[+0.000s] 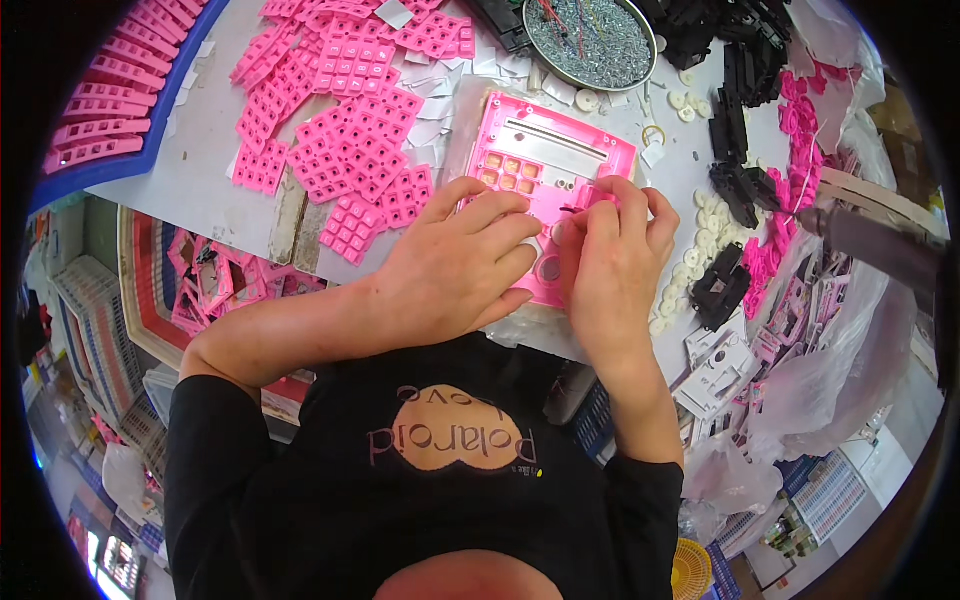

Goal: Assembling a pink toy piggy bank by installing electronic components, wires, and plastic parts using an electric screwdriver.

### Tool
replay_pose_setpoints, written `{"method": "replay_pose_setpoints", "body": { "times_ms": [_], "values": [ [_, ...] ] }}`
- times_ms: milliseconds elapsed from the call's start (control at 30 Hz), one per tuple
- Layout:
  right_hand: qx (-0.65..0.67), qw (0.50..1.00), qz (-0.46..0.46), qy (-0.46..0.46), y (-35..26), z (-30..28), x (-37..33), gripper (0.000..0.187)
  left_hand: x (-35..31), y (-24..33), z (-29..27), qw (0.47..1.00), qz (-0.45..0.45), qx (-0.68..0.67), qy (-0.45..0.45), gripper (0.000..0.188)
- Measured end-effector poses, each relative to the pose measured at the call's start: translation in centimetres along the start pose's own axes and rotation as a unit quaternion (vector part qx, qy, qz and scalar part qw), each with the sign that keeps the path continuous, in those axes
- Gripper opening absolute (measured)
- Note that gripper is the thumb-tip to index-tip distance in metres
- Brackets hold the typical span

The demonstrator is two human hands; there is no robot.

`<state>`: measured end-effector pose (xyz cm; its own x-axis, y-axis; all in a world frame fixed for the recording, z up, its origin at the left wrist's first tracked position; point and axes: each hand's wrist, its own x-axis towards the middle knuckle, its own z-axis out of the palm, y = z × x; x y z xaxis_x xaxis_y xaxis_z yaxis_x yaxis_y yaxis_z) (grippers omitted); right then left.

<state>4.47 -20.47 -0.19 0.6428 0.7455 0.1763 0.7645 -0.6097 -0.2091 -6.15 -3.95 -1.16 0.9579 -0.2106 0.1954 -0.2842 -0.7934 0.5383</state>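
A pink plastic toy casing (617, 152) lies on the worktable in front of me, with a silvery slotted strip and a block of small square openings in it. My left hand (462, 262) rests over its left side, fingers stretched out and pressing on the casing. At its right side my right hand (622, 250) is closed, thumb and fingertips pinched together low over the panel. A small dark piece shows by those fingertips, but what they grip is mostly hidden. To the left of the casing is a heap of pink keypads (350, 150).
A round dish of small screws (600, 50) stands beyond the casing. Black plastic parts (730, 125), white round pieces (690, 268) and pink strips (790, 130) lie at the right. A dark tool arm (870, 240) juts in there. A blue tray (160, 135) sits far left.
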Motion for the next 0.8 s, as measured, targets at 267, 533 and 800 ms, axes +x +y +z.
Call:
{"method": "replay_pose_setpoints", "body": {
  "times_ms": [267,533,800],
  "values": [
    [0.012,1.0,-0.007,0.012,0.4,0.3,-0.2,0.018,0.3,-0.2,-0.5,1.0,0.013,0.008,-0.019,0.038],
    [0.123,0.991,0.011,0.059,1.4,0.5,-1.3,0.021,0.2,-0.2,-0.4,1.0,0.012,0.014,-0.022,0.039],
    [0.139,0.99,0.004,0.037,1.5,-0.3,-0.6,0.017,0.2,-0.1,-0.4,0.999,0.009,0.015,-0.027,0.039]
  ]
}}
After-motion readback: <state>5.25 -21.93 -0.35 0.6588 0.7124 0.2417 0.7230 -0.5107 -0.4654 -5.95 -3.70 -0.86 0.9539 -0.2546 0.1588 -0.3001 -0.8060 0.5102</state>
